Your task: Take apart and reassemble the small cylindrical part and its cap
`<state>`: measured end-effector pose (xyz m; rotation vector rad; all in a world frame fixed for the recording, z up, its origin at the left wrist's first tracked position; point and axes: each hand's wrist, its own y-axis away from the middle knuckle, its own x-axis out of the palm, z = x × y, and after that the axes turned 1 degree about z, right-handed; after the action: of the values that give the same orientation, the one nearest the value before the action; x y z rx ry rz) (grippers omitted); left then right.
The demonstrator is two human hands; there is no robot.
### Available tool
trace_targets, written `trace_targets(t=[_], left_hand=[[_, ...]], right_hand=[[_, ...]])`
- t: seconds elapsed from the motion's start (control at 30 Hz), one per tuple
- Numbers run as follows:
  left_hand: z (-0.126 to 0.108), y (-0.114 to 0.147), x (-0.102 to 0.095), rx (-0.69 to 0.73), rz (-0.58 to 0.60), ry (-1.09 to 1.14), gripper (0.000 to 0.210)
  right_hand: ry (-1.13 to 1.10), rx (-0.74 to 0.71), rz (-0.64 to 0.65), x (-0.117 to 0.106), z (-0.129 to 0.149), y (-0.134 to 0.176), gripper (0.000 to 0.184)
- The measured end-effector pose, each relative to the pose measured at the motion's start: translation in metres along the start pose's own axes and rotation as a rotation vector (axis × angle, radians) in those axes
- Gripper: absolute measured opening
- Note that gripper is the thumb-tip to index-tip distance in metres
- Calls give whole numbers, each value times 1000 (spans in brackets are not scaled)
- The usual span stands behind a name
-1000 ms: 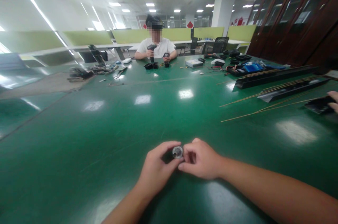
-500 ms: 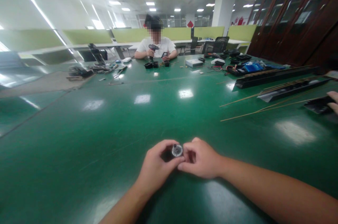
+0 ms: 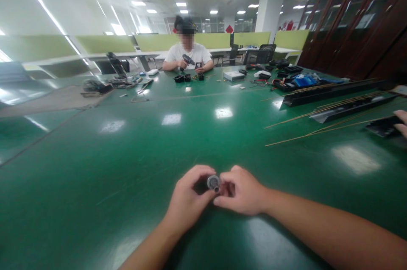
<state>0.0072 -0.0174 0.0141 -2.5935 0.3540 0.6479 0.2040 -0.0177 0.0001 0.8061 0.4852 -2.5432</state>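
Note:
A small round metal part [image 3: 213,182] with an off-centre stub on its upper face stands between my hands, low above or on the green table [image 3: 152,147]; which one I cannot tell. My left hand [image 3: 190,196] is curled round its left side, thumb in front and fingers behind. From the right, my right hand [image 3: 243,191] has its fingers bent in against the part, its thumb close to my left thumb. The lower body of the part is hidden by the hands.
Across the table a person [image 3: 187,56] holds a power drill [image 3: 188,59] near small black boxes [image 3: 182,78]. Black channels [image 3: 333,92] and thin yellowish rods [image 3: 286,140] lie at the right, beside another person's hand [image 3: 402,121]. Tools and cables [image 3: 286,75] cover the far right.
The metal part has turned: its stub has gone from the upper left to the lower right of its face. My hands shifted only slightly. Across the table, the drill tilted.

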Motion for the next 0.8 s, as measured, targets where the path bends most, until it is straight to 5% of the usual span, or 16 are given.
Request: trace_targets(t=[0.47,0.8], left_hand=[[-3,1,0,-143,6,37,17],[2,0,-7,18,-80,-208,21]], right_hand=[[-22,20,9,1,-2,0,21],[-121,97,-57,-1,0,-1,19]])
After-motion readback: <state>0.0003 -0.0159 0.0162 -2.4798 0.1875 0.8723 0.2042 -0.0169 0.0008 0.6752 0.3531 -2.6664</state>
